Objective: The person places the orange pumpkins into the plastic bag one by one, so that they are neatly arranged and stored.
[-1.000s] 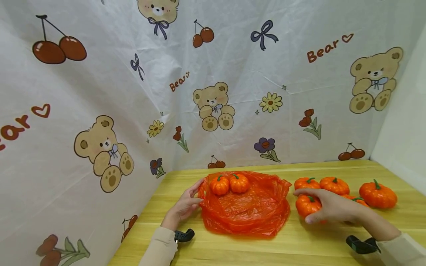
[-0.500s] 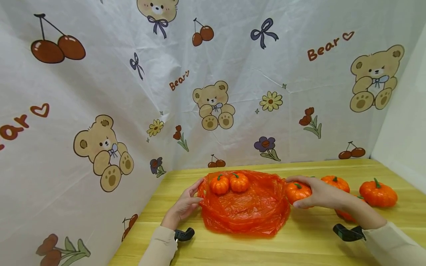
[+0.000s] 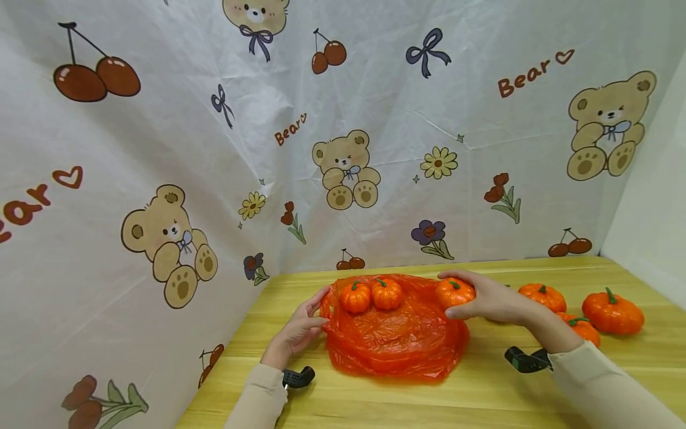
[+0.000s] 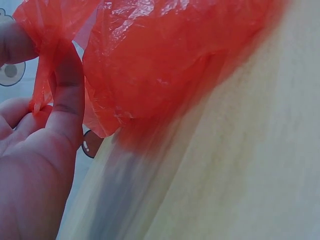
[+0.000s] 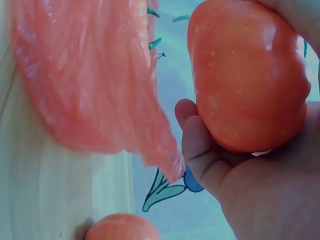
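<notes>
A thin red plastic bag lies spread on the table with its mouth open, and two small toy pumpkins sit inside at its back left. My left hand holds the bag's left edge. In the left wrist view, a strip of the bag runs around its fingers. My right hand grips another orange toy pumpkin by its sides, over the bag's right rim. Seen in the right wrist view, that pumpkin is raised beside the bag, thumb and fingers around it.
Several more toy pumpkins stand at the right: one with a tall stem, one further back, and one partly behind the right forearm. A bear-patterned cloth hangs behind the wooden table.
My right hand has carried the pumpkin left and up, from among the others at the right to the bag's right rim. The left hand stays at the bag's left edge.
</notes>
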A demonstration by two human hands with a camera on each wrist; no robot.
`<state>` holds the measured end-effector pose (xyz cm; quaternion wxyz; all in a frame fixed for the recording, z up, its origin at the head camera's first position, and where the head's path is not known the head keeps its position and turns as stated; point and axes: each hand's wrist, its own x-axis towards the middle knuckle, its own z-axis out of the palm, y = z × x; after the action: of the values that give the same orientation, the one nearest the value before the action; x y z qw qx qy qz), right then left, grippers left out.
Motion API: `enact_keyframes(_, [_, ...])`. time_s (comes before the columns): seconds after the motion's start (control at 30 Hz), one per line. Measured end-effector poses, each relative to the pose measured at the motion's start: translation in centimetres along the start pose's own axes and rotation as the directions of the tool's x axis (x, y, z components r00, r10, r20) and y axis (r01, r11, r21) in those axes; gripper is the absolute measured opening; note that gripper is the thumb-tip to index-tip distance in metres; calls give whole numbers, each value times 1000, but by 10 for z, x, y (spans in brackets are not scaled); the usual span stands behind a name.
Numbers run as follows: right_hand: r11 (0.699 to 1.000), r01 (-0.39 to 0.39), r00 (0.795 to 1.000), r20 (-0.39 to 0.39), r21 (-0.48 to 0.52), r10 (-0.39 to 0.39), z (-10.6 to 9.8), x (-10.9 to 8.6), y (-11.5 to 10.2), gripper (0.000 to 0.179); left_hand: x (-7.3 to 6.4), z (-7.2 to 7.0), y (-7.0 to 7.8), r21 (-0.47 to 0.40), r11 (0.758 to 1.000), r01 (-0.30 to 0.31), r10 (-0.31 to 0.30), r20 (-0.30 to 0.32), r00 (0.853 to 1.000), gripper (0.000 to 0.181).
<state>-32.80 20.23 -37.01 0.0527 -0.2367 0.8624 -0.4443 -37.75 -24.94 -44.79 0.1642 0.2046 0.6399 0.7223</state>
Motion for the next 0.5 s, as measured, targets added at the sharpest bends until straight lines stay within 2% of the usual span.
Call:
enact_keyframes(0.27, [999,-31,999,-11,8,31,2,21,-13,82,0,1,1,-8,1000,9,-9,-32,999,96])
enact_keyframes(0.5, [999,-43,999,-7,-9,42,13,43,-21,83,-1,0,0,-14,1000,-1,0,-19,1000,96])
